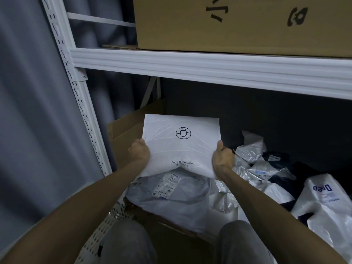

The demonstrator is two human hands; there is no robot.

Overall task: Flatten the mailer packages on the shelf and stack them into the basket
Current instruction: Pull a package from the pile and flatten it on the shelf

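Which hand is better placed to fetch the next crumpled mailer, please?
The right hand, probably: the crumpled mailers lie right beside it, whereas the left hand grips the white mailer on the side away from them, next to the cardboard box.

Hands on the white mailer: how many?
2: the left hand grips the left edge of the white mailer, and the right hand grips its right edge. Neither is hidden.

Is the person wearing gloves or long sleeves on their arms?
No. The left hand and right hand are bare: no gloves, no watch at the wrists. The left forearm and right forearm show no sleeves either. Lower down, grey trousers cover the knees.
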